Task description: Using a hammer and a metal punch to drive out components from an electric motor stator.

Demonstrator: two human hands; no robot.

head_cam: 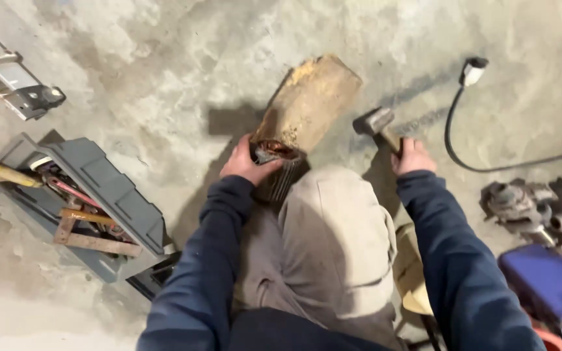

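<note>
My left hand (245, 162) grips a rusty finned metal part (274, 166) that leans against a worn wooden block (307, 104) on the concrete floor. My right hand (412, 156) is closed on the wooden handle of a hammer (375, 122), whose grey steel head rests near the block's right side. My knee in beige trousers (333, 240) lies between both arms, just below the block. Both sleeves are dark blue.
An open grey toolbox (108, 185) with a yellow-handled tool and rusty tools lies at left. A ladder foot (24, 91) is at upper left. A black cable with a white plug (473, 70) curves at right, above an angle grinder (521, 205) and a blue case (551, 283).
</note>
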